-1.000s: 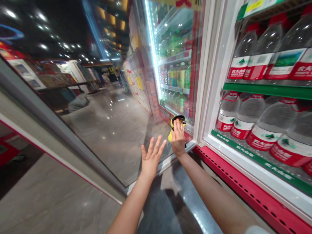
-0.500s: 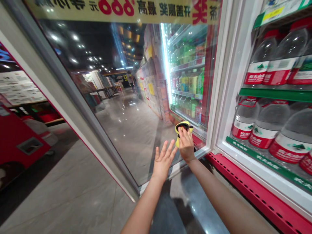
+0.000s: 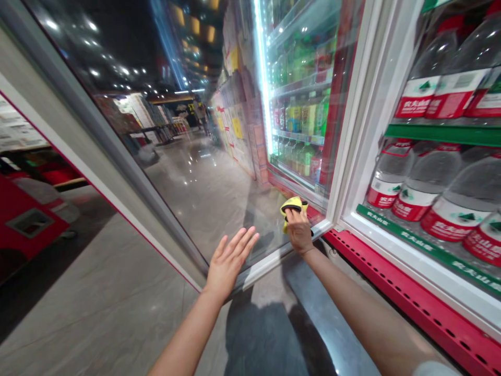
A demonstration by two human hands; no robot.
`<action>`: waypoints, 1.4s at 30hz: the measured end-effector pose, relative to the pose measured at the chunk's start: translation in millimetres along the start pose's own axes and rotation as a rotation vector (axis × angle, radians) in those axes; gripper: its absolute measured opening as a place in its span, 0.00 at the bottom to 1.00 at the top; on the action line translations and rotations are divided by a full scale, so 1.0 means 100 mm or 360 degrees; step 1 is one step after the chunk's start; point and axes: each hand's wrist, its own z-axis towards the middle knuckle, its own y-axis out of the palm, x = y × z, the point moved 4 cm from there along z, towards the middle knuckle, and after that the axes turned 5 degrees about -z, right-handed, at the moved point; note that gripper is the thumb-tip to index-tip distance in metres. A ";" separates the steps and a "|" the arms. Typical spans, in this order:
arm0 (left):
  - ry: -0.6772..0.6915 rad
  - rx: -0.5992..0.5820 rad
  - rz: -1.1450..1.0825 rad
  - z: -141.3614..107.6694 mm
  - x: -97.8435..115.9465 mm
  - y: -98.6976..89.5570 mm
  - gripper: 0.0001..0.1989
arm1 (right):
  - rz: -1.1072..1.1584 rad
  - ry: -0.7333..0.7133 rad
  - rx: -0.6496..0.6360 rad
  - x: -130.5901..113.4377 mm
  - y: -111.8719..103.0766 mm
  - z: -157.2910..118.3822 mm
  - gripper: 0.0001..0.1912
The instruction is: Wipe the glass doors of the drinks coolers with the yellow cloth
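Observation:
A glass door (image 3: 188,188) in a grey and white frame stands open in front of me. My right hand (image 3: 299,230) presses a yellow cloth (image 3: 291,204) with dark edging to the glass, near the lower hinge-side corner. The fingers are bent over the cloth. To the left, my left hand (image 3: 230,261) is open, its fingers stretched out and close together, near the lower part of the pane. It holds nothing. Whether its palm touches the glass I cannot tell.
On the right, cooler shelves hold several large water bottles (image 3: 457,209) with red and white labels. A red perforated base panel (image 3: 410,308) runs below them. Grey floor (image 3: 117,313) lies beyond the door's free edge, with a red object (image 3: 31,224) at far left.
My left hand has moved left and slightly down, away from the right hand. The right hand stays on the cloth in almost the same spot. My view has tipped down a little.

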 end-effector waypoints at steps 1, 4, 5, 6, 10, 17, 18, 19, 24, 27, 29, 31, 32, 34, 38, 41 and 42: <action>0.0001 0.0003 0.0004 0.00 0.00 0.01 0.38 | 0.0013 0.0092 0.0076 -0.01 -0.01 0.04 0.29; 0.0015 -0.0010 -0.0006 0.02 -0.03 0.04 0.37 | 0.0049 0.0281 0.0286 -0.17 -0.05 0.19 0.31; 0.0018 -0.0014 -0.0015 0.03 -0.05 0.05 0.37 | 0.0044 0.0252 0.0276 -0.26 -0.05 0.22 0.32; 0.0020 -0.0016 -0.0028 0.03 -0.07 0.07 0.38 | 0.0029 0.0178 0.0219 -0.34 -0.05 0.22 0.31; -0.0019 -0.0021 -0.0075 0.02 -0.15 0.17 0.41 | -0.0020 -0.0231 -0.0195 -0.43 0.04 0.05 0.28; -0.0178 -0.0114 -0.0101 0.07 -0.18 0.38 0.38 | 0.0041 0.0124 0.0189 -0.54 0.07 0.30 0.32; -0.0170 -0.0143 -0.0107 0.07 -0.19 0.37 0.37 | 0.0028 0.0064 0.0166 -0.63 0.10 0.32 0.32; -0.0155 -0.0174 -0.0110 0.05 -0.20 0.35 0.36 | 0.0004 -0.0009 0.0125 -0.71 0.12 0.31 0.32; -0.0155 -0.0229 -0.0031 -0.31 -0.40 0.17 0.34 | -0.0114 -0.0236 -0.0077 -0.75 0.25 0.07 0.29; -0.0238 -0.0200 0.0021 -0.58 -0.54 0.11 0.33 | -0.0100 -0.0039 0.0093 -0.76 0.27 0.09 0.29; -0.0249 -0.0210 0.0024 -0.68 -0.59 0.10 0.33 | -0.0101 0.0096 0.0192 -0.89 0.27 0.14 0.30; -0.0234 -0.0238 0.0016 -0.71 -0.62 0.12 0.34 | -0.0129 0.0049 0.0153 -1.07 0.30 0.15 0.30; -0.0226 -0.0252 0.0012 -0.71 -0.63 0.13 0.34 | -0.0146 -0.0051 0.0096 -1.16 0.32 0.14 0.29; -0.0207 -0.0273 0.0006 -0.69 -0.64 0.14 0.34 | -0.0183 -0.0324 -0.0053 -1.25 0.34 0.06 0.28; -0.0164 -0.0269 -0.0017 -0.69 -0.65 0.14 0.33 | -0.0253 -0.0422 -0.0100 -1.19 0.28 0.05 0.26; -0.0160 -0.0244 -0.0026 -0.74 -0.66 0.15 0.35 | -0.0263 -0.0131 0.0057 -1.25 0.20 0.20 0.29; -0.0174 -0.0238 -0.0026 -0.75 -0.66 0.16 0.36 | -0.0259 -0.0102 0.0061 -1.31 0.21 0.24 0.31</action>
